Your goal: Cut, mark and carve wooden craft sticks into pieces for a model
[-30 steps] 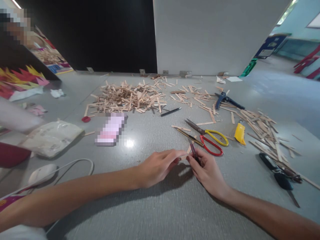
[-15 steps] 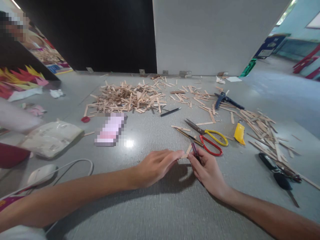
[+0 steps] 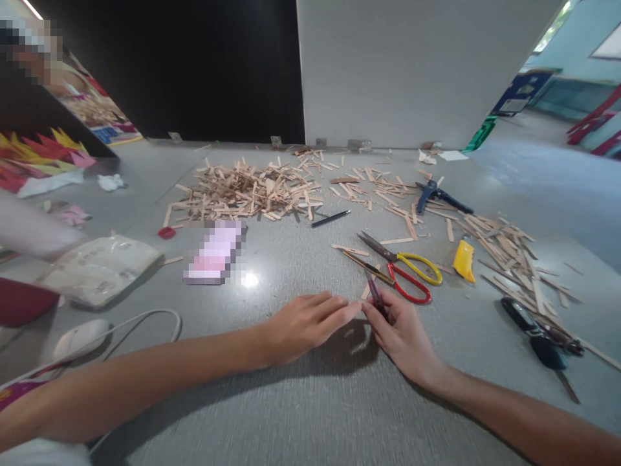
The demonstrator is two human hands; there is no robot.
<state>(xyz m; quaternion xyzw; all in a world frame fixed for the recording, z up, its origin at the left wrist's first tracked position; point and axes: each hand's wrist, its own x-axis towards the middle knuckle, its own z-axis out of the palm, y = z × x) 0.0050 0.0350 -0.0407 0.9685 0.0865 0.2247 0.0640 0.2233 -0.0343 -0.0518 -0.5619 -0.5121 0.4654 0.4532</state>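
Note:
My right hand (image 3: 400, 333) is closed round a dark purple-handled tool (image 3: 377, 298), whose tip points up and away. My left hand (image 3: 310, 327) has its fingers pressed together, its fingertips meeting those of my right hand; whatever they pinch is too small to make out. A pale wooden stick (image 3: 366, 287) shows just beyond the fingertips. Scissors (image 3: 410, 265) with one yellow and one red handle lie behind my right hand, and a thin gold-and-black tool (image 3: 361, 263) rests beside their blades.
A large pile of wooden sticks (image 3: 252, 191) lies at the back, more (image 3: 514, 252) at the right. Around are a pen (image 3: 330, 218), blue clippers (image 3: 429, 194), a yellow piece (image 3: 464, 260), keys (image 3: 548, 340), a pink blurred object (image 3: 217, 252), a plastic packet (image 3: 104, 268) and a white charger (image 3: 82, 338).
My left fingertips have shifted slightly right and now meet my right hand. The short stick piece that showed between the hands is no longer visible.

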